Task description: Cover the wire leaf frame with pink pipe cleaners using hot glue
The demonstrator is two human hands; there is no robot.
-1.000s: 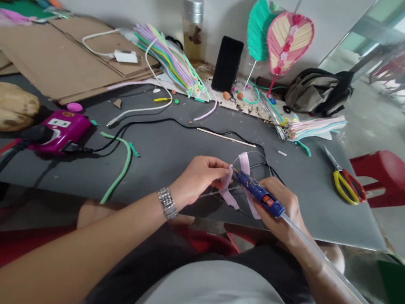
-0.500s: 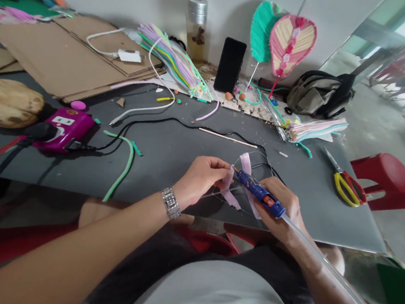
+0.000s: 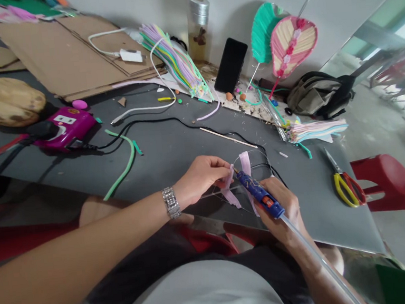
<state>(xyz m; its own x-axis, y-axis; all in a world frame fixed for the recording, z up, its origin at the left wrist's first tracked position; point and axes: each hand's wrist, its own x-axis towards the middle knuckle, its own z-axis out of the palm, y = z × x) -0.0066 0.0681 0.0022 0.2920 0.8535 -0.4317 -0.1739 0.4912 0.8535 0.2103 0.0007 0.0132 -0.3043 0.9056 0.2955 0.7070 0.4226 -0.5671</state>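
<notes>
My right hand [image 3: 282, 201] is wrapped round a blue glue gun [image 3: 258, 189] with a clear glue stick [image 3: 316, 255] coming out of its back end. The gun's nozzle is at the upper end of a pale purple strip [image 3: 232, 198]. Pinched at that same end, the strip is held by the fingers of my left hand [image 3: 206, 175], which wears a metal watch. The strip lies across a thin wire frame [image 3: 259, 150]. A second purple strip [image 3: 245, 162] crosses the frame further right, partly behind the gun.
Scissors [image 3: 349, 188] lie at the table's right. A black cord [image 3: 170, 119] runs from a magenta power strip [image 3: 66, 129]. Behind are bundled pipe cleaners [image 3: 175, 61], a phone [image 3: 230, 64], a bottle [image 3: 198, 28], two leaf-shaped fans [image 3: 294, 47] and cardboard [image 3: 54, 61]. A red chair [image 3: 388, 182] stands right.
Both hands keep almost the same place. The glue gun's nozzle stays at the strip's upper end, having shifted very slightly. The view has moved a little.
</notes>
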